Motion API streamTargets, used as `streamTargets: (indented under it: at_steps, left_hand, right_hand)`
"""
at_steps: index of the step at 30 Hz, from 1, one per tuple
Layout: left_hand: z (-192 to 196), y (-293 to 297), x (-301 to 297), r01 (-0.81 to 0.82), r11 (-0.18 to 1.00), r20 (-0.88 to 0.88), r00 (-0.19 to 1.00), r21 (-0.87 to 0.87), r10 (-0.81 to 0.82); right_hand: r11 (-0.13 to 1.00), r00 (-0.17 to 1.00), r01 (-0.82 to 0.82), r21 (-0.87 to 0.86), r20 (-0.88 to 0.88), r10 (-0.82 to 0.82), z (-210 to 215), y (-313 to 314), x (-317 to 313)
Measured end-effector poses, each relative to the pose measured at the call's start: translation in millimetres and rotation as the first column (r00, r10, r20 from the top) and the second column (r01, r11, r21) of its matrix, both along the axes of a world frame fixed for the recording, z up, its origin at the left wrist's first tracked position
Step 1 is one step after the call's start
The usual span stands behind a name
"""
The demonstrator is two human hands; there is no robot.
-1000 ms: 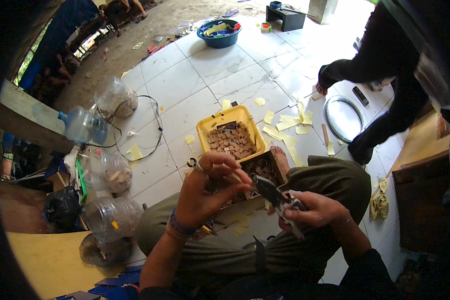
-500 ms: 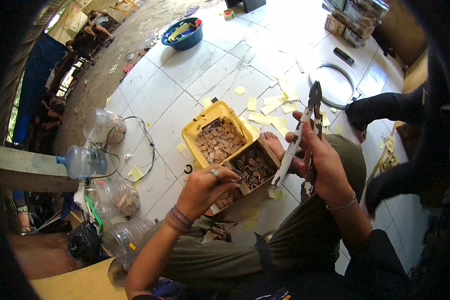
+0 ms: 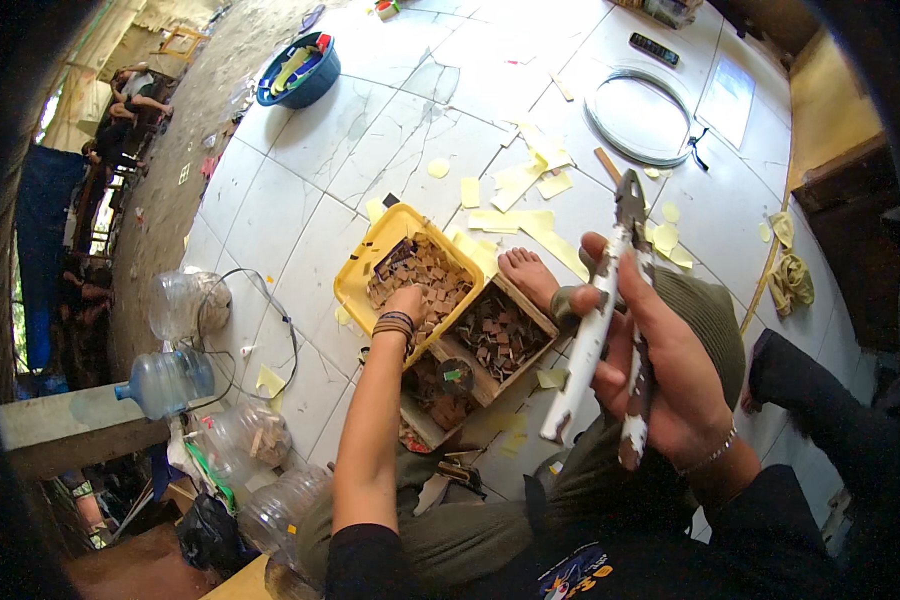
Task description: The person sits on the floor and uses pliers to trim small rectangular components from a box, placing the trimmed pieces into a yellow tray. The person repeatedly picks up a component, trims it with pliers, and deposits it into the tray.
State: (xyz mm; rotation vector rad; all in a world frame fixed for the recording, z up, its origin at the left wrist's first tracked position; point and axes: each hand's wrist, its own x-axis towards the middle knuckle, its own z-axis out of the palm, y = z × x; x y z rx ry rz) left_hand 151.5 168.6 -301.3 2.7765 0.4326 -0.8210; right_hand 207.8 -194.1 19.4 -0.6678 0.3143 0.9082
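Pliers (image 3: 610, 320) with white, paint-flecked handles sit right of centre in the frame, nose pointing up toward the top edge, gripped in the right hand (image 3: 660, 380), whose fingers are wrapped closed around both handles. The left hand (image 3: 405, 303) reaches to the centre-left of the frame and rests among small brown pieces in a yellow tray (image 3: 370, 262); whether its fingers pinch a piece cannot be told, since they are buried in the pile. Dark bracelets circle that wrist.

Just beside the tray, toward the lower right, stands a wooden box (image 3: 515, 310) in two compartments, both holding darker brown chips, the lower one also holding a small green scrap. A bare foot (image 3: 528, 275) lies touching the box's upper edge, and olive trousers fill the lower middle of the frame.

Yellow paper scraps (image 3: 525, 190) are scattered over the white tiled floor (image 3: 370, 130) above the tray. A coil of wire (image 3: 638, 115) lies in the upper right, a blue basin (image 3: 300, 72) in the upper left. Clear plastic bottles (image 3: 170, 380) cluster along the left edge and lower left.
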Motion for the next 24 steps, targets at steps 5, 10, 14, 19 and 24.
streamTargets:
  at_steps: [5, 10, 14, 19, 24]
  left_hand:
    - [-46.0, 8.4, -7.6, -0.056, 0.998, 0.016, 0.998, -0.006, 0.056]
    - [-53.0, -19.1, -6.2, 0.041, 0.996, -0.019, 0.999, 0.077, -0.039]
    - [-50.7, -18.1, -13.4, -0.13, 0.992, 0.102, 0.986, 0.011, 0.128]
    - [-22.0, 1.6, -28.7, -0.137, 0.988, 0.26, 0.954, -0.075, 0.152]
    - [50.6, 20.9, -34.7, -0.298, 0.827, 0.209, 0.875, -0.476, 0.436]
  right_hand:
    - [0.993, 0.999, 0.001, -0.12, -0.043, -0.006, 9.6, -0.3, 2.9]
    - [0.991, 0.995, -0.025, -0.131, -0.101, 0.012, 10.8, 5.4, 5.1]
    - [0.986, 0.995, -0.054, -0.157, -0.088, 0.04, 13.6, 7.7, 5.1]
    - [0.983, 0.998, -0.052, -0.179, -0.042, 0.045, 9.4, 3.8, -0.8]
    - [0.976, 0.999, -0.035, -0.215, 0.004, 0.036, -0.7, 5.0, -7.4]
